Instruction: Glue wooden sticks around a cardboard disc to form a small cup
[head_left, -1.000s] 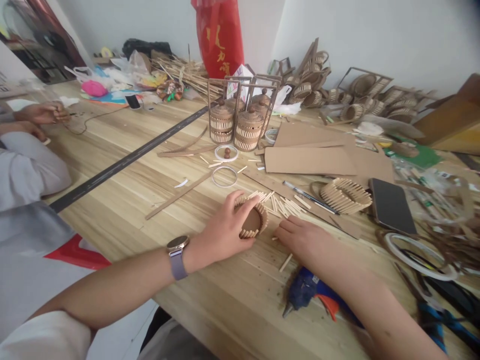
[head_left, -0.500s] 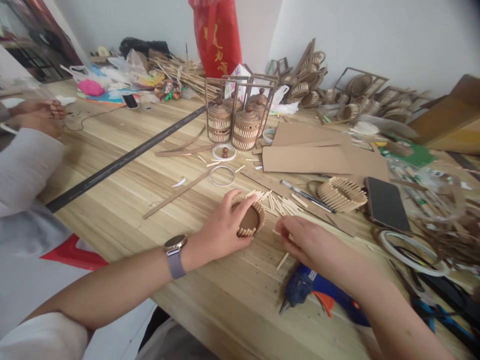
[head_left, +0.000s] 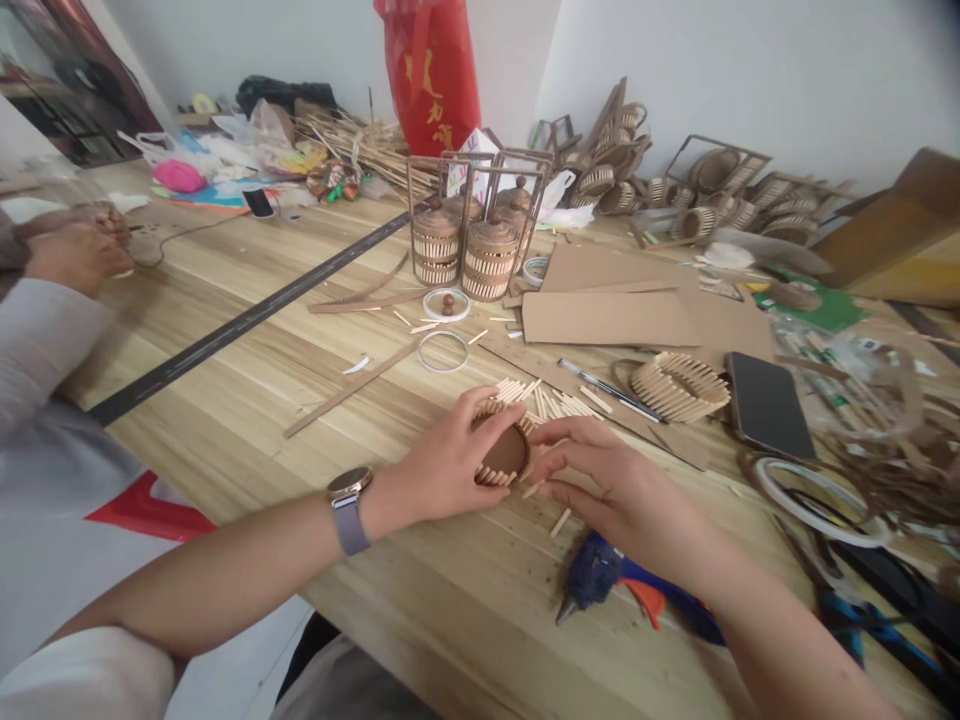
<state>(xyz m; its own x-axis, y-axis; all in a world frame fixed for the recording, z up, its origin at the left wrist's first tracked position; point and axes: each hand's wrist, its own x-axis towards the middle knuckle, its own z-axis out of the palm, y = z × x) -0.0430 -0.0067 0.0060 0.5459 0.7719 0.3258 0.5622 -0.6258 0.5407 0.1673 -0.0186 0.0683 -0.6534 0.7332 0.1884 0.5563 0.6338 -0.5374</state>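
A small round cardboard basket stands on the table, its wall ringed with short wooden sticks. My left hand, with a watch on the wrist, is wrapped round its left side, thumb and fingers gripping the rim. Close against the basket's right side is my right hand, its thumb and fingertips pinching a short wooden stick. Behind both hands lies a pile of loose sticks. A blue hot glue gun rests under my right forearm, nozzle toward me.
A second stick ring and a phone lie to the right, near tape rolls and pliers. Lidded baskets in frames stand behind, beside cardboard sheets. Another person's hands are at the left.
My right hand has moved left to the basket's right side, with a stick at its fingertips. My left hand keeps its hold on the basket.
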